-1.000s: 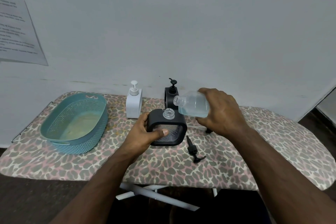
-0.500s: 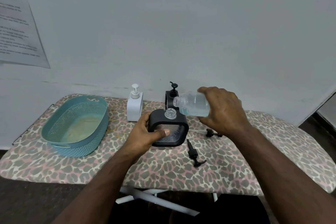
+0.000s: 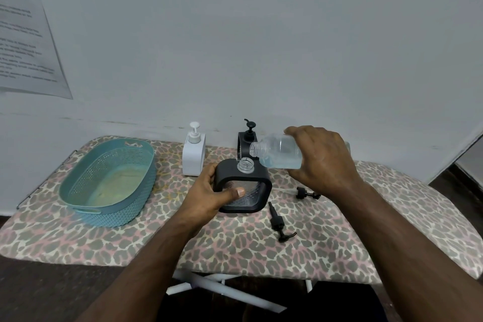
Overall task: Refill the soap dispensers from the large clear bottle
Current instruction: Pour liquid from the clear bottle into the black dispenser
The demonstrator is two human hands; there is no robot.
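My left hand (image 3: 209, 191) grips a black square dispenser (image 3: 257, 178) standing on the board, its clear threaded neck (image 3: 245, 165) uncapped. My right hand (image 3: 321, 157) holds the large clear bottle (image 3: 277, 151) nearly level, its open mouth just above and right of that neck. Pale blue liquid lies in the bottle's lower side; no stream shows. A white dispenser (image 3: 193, 154) and a second black dispenser (image 3: 247, 136) stand by the wall, pumps on.
Two loose black pumps lie on the leopard-print ironing board (image 3: 130, 240): one pump (image 3: 278, 222) in front of the held dispenser, the other pump (image 3: 305, 193) partly under my right wrist. A teal basket (image 3: 109, 180) sits at the left. Wall close behind.
The bottle and the held dispenser stay almost as they were; the bottle's mouth sits slightly closer over the neck. The view has shifted a little.
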